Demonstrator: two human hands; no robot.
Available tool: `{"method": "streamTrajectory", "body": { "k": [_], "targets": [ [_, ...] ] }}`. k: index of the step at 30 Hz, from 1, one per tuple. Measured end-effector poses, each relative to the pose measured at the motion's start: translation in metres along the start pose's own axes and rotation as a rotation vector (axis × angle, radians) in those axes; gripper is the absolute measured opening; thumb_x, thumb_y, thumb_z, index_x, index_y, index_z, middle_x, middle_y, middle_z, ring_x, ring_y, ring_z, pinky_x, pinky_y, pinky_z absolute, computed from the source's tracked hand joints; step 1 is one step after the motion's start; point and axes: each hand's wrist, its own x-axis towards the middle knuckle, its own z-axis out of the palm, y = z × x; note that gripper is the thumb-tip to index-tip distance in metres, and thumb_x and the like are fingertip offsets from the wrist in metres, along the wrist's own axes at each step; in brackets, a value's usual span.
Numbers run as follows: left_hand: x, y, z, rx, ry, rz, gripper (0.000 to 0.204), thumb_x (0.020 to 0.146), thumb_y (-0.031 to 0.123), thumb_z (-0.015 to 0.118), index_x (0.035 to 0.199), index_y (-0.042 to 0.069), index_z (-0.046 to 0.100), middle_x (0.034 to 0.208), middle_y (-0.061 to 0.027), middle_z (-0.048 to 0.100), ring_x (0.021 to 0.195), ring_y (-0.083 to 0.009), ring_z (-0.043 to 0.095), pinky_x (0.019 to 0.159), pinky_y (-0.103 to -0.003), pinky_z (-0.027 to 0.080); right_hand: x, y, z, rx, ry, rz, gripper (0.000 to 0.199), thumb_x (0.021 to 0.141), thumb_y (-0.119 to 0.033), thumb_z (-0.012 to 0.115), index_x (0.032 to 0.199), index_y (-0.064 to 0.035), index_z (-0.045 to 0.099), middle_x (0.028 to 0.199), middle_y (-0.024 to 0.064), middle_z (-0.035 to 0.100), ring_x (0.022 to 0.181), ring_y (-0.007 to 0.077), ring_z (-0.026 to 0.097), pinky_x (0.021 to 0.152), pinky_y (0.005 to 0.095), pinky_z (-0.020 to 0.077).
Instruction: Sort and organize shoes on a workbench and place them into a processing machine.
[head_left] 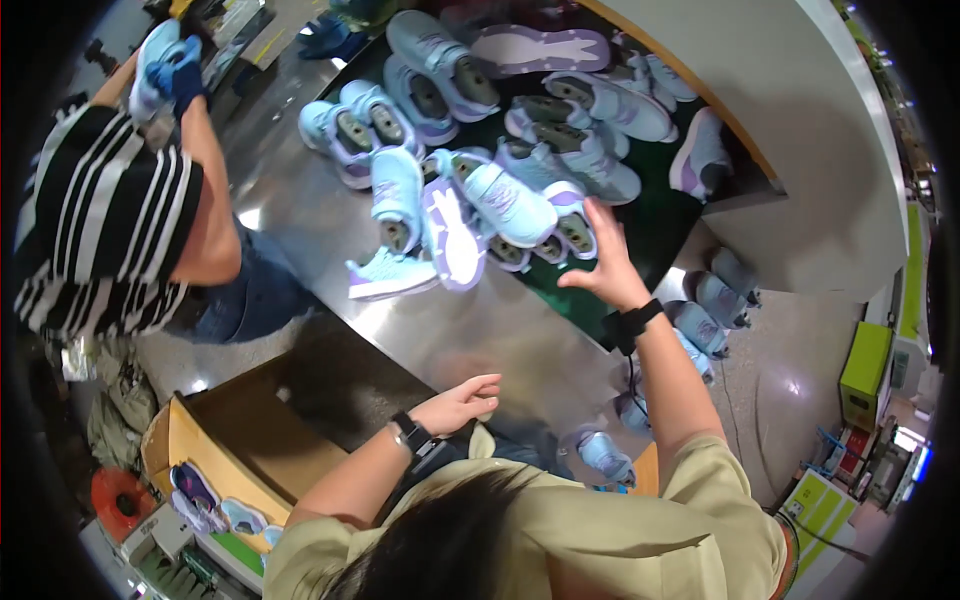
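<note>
Right hand spread beside shoe, contact unclear; left hand half-curled, empty. Shoe probably light, soft-topped: grip heel collar.

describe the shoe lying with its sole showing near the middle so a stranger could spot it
Find the metal table, where pale blue shoes lie heaped. At the heap's near edge, left of the right hand, is the sole-out shoe. Its neighbours on both sides show pale blue uppers; this one shows a white underside bordered in lavender.
</note>
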Motion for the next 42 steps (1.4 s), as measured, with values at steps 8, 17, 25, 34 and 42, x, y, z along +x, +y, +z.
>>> {"method": "streamTrajectory", "body": {
  "k": [8, 17, 25, 34, 42],
  "targets": [
    [-0.03, -0.08, 0.014, -0.021, 0.206, 0.419, 0.056, 0.099, 0.035, 0.055, 0.143, 0.004, 0.038, 0.133, -0.0152, 0.054, 0.122, -0.0197, 0.051, 0.104, -0.033, 0.039, -0.061, -0.017, -0.017, 0.552, 0.431, 0.433, 0.045, 0.09, -0.014, 0.067, 0.127, 0.0047, 0.05, 0.119, 0.015, 0.06, 0.102, 0.0216, 0.059, 0.089, 0.0355, 0.0497],
    [-0.175, -0.265, 0.065, -0.507, 0.62, 0.456, 0.049, 0.099, 0.026, 0.055, 0.141, 0.005, 0.043, 0.126, -0.0087, 0.059, 0.107, -0.0141, 0.056, 0.096, -0.03, 0.044, -0.159, -0.232, 0.08, 0.422, -0.246, -0.039, 0.053, 0.082, -0.001, 0.07, 0.131, -0.0002, 0.05, 0.126, 0.0099, 0.054, 0.115, 0.0212, 0.051, 0.1, 0.0326, 0.0394],
    [-0.273, -0.43, 0.145, -0.859, 0.899, 0.389, 0.046, 0.1, 0.028, 0.052, 0.142, 0.012, 0.043, 0.133, -0.0077, 0.057, 0.113, -0.0172, 0.056, 0.095, -0.033, 0.044, -0.179, -0.214, 0.113, 0.032, -0.235, -0.08, 0.06, 0.079, -0.003, 0.07, 0.135, -0.0034, 0.049, 0.133, 0.0176, 0.053, 0.123, 0.0305, 0.052, 0.104, 0.0371, 0.0406],
    [-0.259, -0.417, 0.136, -0.689, 0.839, 0.31, 0.045, 0.1, 0.029, 0.051, 0.141, 0.011, 0.044, 0.13, -0.0069, 0.058, 0.11, -0.0175, 0.057, 0.092, -0.031, 0.044, -0.251, -0.173, 0.124, 0.573, -0.151, 0.505, 0.062, 0.085, -0.008, 0.057, 0.144, -0.0086, 0.038, 0.148, 0.0209, 0.034, 0.138, 0.033, 0.035, 0.108, 0.039, 0.0361],
    [-0.194, -0.39, 0.12, -0.679, 0.687, 0.573, 0.052, 0.096, 0.026, 0.061, 0.14, 0.005, 0.043, 0.133, -0.0148, 0.055, 0.122, -0.0236, 0.053, 0.108, -0.034, 0.038, -0.268, -0.214, 0.193, 0.009, -0.107, 0.069, 0.074, 0.075, 0.004, 0.064, 0.143, -0.0013, 0.035, 0.132, 0.0243, 0.05, 0.122, 0.0376, 0.051, 0.105, 0.0409, 0.0385]
  ]
}}
